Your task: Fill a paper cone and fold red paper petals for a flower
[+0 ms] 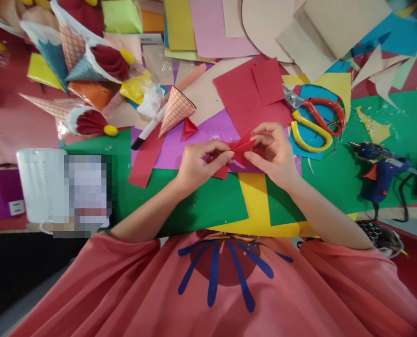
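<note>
A small folded piece of red paper (242, 147) is held between both hands above the purple sheet. My left hand (205, 161) pinches its left side with thumb and forefinger. On the right side, my right hand (270, 152) grips the paper between thumb and fingers. Just behind the left hand lie a checkered paper cone (177, 110) and a small folded red piece (189, 128). A red strip of paper (147, 161) lies to the left, and larger red sheets (234, 93) lie beyond my hands.
Scissors (313, 117) with red and yellow handles lie right of my hands. A blue glue gun (382, 175) rests farther right on green paper (341, 187). A marker (148, 128) and finished cones (89, 121) lie left. Paper scraps (327, 37) cover the back.
</note>
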Motion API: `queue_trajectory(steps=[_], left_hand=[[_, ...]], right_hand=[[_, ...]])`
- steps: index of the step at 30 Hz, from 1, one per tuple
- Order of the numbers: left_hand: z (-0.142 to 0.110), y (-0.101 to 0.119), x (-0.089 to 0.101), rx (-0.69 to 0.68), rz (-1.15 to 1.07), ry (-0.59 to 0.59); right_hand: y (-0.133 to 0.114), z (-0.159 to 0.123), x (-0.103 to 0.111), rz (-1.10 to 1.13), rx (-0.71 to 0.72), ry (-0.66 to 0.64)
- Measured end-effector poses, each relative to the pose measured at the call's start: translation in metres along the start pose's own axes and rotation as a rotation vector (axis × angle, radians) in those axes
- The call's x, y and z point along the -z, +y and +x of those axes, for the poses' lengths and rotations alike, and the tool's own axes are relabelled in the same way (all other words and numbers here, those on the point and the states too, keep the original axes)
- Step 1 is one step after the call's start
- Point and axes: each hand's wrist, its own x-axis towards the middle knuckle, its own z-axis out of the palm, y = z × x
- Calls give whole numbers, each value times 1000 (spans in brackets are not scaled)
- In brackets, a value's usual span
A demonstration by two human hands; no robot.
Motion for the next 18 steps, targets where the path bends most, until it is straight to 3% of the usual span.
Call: queue_trajectory(steps=[18], left_hand=[[0,0,-1,118,-36,-96]], right_hand=[[-12,1,-3,114,-183,-62]])
